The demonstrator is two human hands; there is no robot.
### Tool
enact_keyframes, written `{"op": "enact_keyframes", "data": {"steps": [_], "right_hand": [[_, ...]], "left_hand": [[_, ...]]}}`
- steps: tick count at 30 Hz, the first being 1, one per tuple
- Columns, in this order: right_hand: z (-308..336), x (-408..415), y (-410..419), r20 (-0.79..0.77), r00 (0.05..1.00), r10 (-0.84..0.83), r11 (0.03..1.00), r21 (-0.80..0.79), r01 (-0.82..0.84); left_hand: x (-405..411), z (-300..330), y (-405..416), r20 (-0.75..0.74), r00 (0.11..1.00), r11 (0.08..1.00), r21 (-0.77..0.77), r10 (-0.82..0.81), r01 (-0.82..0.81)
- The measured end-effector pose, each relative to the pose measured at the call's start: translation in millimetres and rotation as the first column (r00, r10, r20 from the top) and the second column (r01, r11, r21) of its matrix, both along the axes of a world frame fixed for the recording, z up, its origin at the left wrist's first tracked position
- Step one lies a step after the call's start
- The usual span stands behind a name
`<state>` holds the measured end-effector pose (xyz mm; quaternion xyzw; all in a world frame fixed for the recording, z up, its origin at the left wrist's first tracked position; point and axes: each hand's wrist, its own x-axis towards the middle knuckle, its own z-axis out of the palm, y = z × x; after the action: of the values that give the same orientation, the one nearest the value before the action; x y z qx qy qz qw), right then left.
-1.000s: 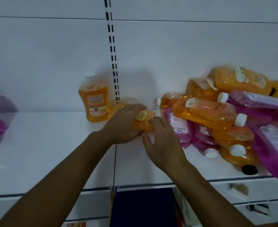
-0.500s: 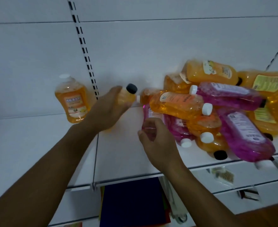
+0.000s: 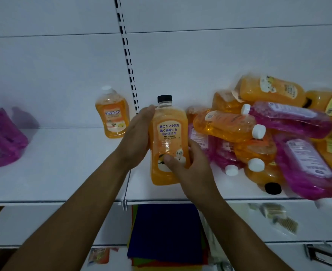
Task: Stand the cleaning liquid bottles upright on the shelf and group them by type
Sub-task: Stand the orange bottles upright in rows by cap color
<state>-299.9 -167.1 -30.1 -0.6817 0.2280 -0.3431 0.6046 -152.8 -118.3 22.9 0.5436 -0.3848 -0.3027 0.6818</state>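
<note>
An orange bottle with a black cap (image 3: 166,137) stands upright between my hands, its label facing me, over the white shelf (image 3: 67,173). My left hand (image 3: 135,139) wraps its left side. My right hand (image 3: 188,165) grips its lower right, thumb across the label. An orange bottle with a white cap (image 3: 112,114) stands upright at the back, left of the slotted upright. A pile of lying orange and pink bottles (image 3: 278,133) fills the shelf's right part.
Pink bottles (image 3: 0,137) sit at the far left of the shelf. A slotted upright rail (image 3: 127,55) runs up the back wall. Below the shelf lies a stack of coloured sheets (image 3: 165,233), and small packaged items (image 3: 278,218) lie on the lower shelf to the right.
The black-capped orange bottle went from lying under my hands to upright, label toward me. My right hand left the pink bottle and took hold of the orange bottle's lower part.
</note>
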Motion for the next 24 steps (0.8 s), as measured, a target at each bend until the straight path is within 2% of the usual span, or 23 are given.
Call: {"op": "enact_keyframes", "data": {"steps": [3, 8, 13, 18, 24], "right_hand": [[-1, -9, 3, 0.026, 0.999, -0.03, 1.0, 0.009, 0.03], [4, -35, 7, 0.076, 0.992, -0.104, 0.994, 0.023, 0.103], [20, -80, 8, 0.088, 0.956, -0.278, 0.959, -0.029, 0.282], [29, -146, 12, 0.121, 0.865, -0.487, 0.869, -0.027, 0.494], [29, -239, -1, 0.134, 0.713, -0.688, 0.716, -0.032, 0.697]], "left_hand": [[-12, -2, 0, -0.004, 1.0, 1.0, 0.015, -0.009, 0.009], [-39, 7, -9, 0.156, 0.987, 0.999, 0.015, -0.032, 0.03], [-82, 20, -32, 0.147, 0.965, 0.974, -0.044, -0.215, 0.224], [-149, 27, -63, 0.154, 0.893, 0.898, -0.061, -0.423, 0.436], [-258, 34, -108, 0.167, 0.838, 0.844, -0.058, -0.519, 0.534]]}}
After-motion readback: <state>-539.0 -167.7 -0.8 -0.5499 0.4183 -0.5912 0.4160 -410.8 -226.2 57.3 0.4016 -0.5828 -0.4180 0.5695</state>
